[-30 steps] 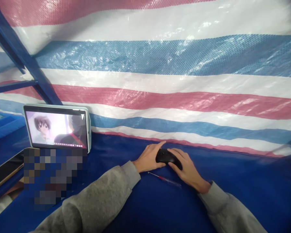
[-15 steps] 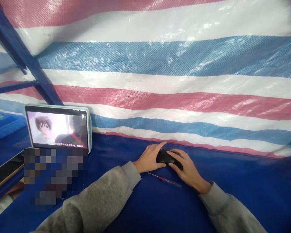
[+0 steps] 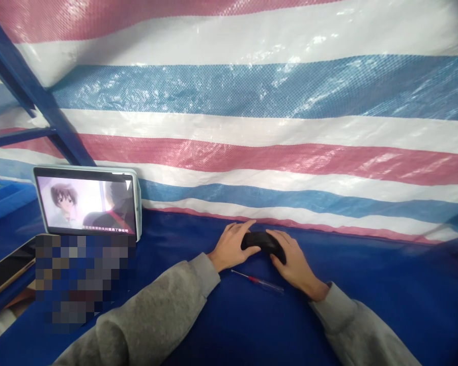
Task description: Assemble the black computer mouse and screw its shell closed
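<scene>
A black computer mouse [image 3: 262,241] is held between my two hands over the blue tabletop. My left hand [image 3: 232,248] grips its left end, thumb along the near side and fingers at the far side. At the opposite end, my right hand [image 3: 293,258] is closed round the mouse with the thumb on the near edge. Both hands hide parts of its ends. Just in front of them lies a small screwdriver [image 3: 256,280] with a thin metal shaft, a red collar and a clear handle; neither hand touches it.
A tablet [image 3: 87,203] in a pale case stands at the left, playing a cartoon. Before it lies a phone [image 3: 9,263], beside a blurred-out patch. Blue trays [image 3: 9,198] sit at the far left near a blue metal frame [image 3: 26,76]. Striped plastic sheeting [image 3: 252,91] hangs behind the table.
The mouse has turned in my hands, so a different, rounder side faces me. My right fingers have shifted along its far side. The screwdriver lies still.
</scene>
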Motion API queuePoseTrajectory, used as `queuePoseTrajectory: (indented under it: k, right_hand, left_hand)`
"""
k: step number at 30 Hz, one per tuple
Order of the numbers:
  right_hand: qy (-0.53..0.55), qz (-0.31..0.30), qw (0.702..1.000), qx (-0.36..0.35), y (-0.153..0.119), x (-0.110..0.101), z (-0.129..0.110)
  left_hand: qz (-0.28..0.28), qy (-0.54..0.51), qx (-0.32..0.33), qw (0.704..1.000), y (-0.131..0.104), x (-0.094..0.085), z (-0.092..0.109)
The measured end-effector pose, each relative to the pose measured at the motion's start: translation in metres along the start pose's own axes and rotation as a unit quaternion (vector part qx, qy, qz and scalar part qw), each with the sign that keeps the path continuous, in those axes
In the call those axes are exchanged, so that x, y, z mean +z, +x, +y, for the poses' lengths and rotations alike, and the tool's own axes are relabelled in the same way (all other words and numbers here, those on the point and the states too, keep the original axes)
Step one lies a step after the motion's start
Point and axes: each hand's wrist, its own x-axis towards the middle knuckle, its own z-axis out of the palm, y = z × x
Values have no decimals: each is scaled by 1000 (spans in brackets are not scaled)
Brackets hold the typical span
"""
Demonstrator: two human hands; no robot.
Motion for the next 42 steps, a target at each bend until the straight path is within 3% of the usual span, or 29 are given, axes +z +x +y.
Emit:
queuePoseTrajectory:
  k: [6, 12, 16, 17, 18, 20, 21, 23, 26, 31, 36, 39, 42]
  right_hand:
    - [17, 30, 996, 86, 2, -5, -5]
    - [8, 23, 997, 68, 8, -8, -6]
    - [-56, 73, 994, 63, 15, -26, -13]
    - [-75, 57, 993, 70, 16, -33, -18]
    - [-79, 4, 994, 71, 17, -39, -24]
    - [-73, -160, 984, 40, 16, -50, -38]
    - [-85, -212, 973, 21, 14, -52, -45]
    - [-113, -272, 956, 1, 10, -53, -57]
    - [-131, -312, 941, -3, 5, -48, -62]
    - [-93, -282, 955, -17, 10, -55, -51]
    - [-13, -260, 965, 28, 40, -93, -55]
    - [42, -227, 970, 74, 64, -118, -70]
    - [32, -145, 984, 97, 79, -130, -82]
  left_hand:
    - [58, 15, -14, 998, -1, -1, 1]
    - [-38, 75, 126, 988, -1, -2, 1]
    - [-36, 46, 93, 994, 0, 0, -3]
    - [-34, 35, 81, 996, 1, 0, -4]
    - [-32, 25, 71, 997, 1, 0, -4]
    - [-29, 11, 58, 998, 1, -1, -4]
    - [-28, 6, 52, 998, 1, -1, -4]
    - [-27, -2, 43, 999, 2, -2, -4]
    - [-25, -13, 29, 999, 2, -2, -4]
    - [-26, -40, 20, 999, 3, 1, -8]
    - [-4, -99, 26, 995, 5, -2, -8]
    - [45, -143, 23, 988, 5, -6, -4]
    - [106, -154, 18, 982, 2, -9, 0]
